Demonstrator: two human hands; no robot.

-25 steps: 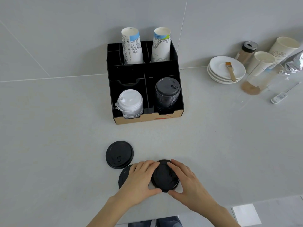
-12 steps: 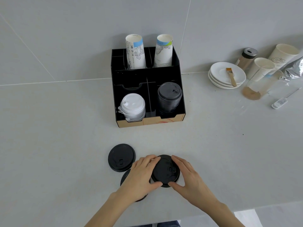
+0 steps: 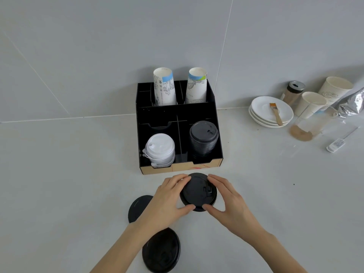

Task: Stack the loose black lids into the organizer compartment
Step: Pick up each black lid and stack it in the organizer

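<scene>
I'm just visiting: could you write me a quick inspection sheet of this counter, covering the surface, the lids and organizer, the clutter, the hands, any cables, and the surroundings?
Surface: pale grey counter, a few dark specks.
Job's things: held black lids; two loose lids lie flat; organizer has black lid stack front right, white lids front left.
Clutter: saucers with brush, paper cups, shaker jar, foil bag, thermometer.
Grippers: left hand and right hand grip the lids' rim.
Cables: nothing seen.
Surroundings: grey tiled wall.
</scene>
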